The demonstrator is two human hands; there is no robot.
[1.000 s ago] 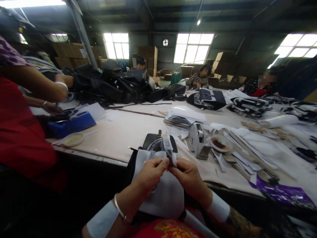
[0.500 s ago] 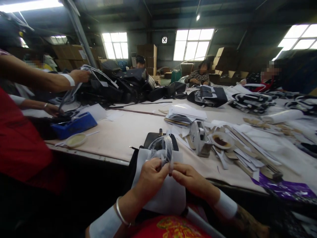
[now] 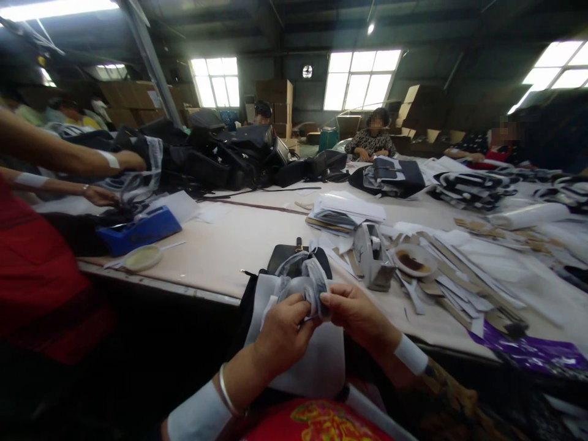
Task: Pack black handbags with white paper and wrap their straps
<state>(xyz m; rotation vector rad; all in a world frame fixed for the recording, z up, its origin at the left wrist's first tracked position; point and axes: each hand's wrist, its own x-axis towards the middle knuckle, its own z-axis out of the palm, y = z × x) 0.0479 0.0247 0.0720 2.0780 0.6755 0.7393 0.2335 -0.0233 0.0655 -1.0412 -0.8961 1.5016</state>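
A black bag (image 3: 278, 257) leans at the table's near edge in front of me, a white sheet (image 3: 316, 367) lying over its front. From its top rises a looped strap wrapped in clear plastic (image 3: 315, 275). The fingers of my left hand (image 3: 285, 334) are closed around the lower part of this wrapped strap. On the right side of the loop, my right hand (image 3: 356, 312) pinches the wrapping between thumb and fingers. Both hands are close together above the white sheet, and what lies inside my left fingers is partly hidden.
Right of the bag stand a tape dispenser (image 3: 371, 260) and a bowl of brown paste (image 3: 413, 260), among paper strips. A paper stack (image 3: 344, 211) lies behind. To the left, a co-worker's arm (image 3: 59, 147) reaches past a blue box (image 3: 140, 229). Black bags (image 3: 220, 153) are heaped farther back.
The wrapped loop has tilted and spread toward the right. My right hand has moved slightly up onto the loop's side. The co-worker's raised arm at left has come down and back leftward.
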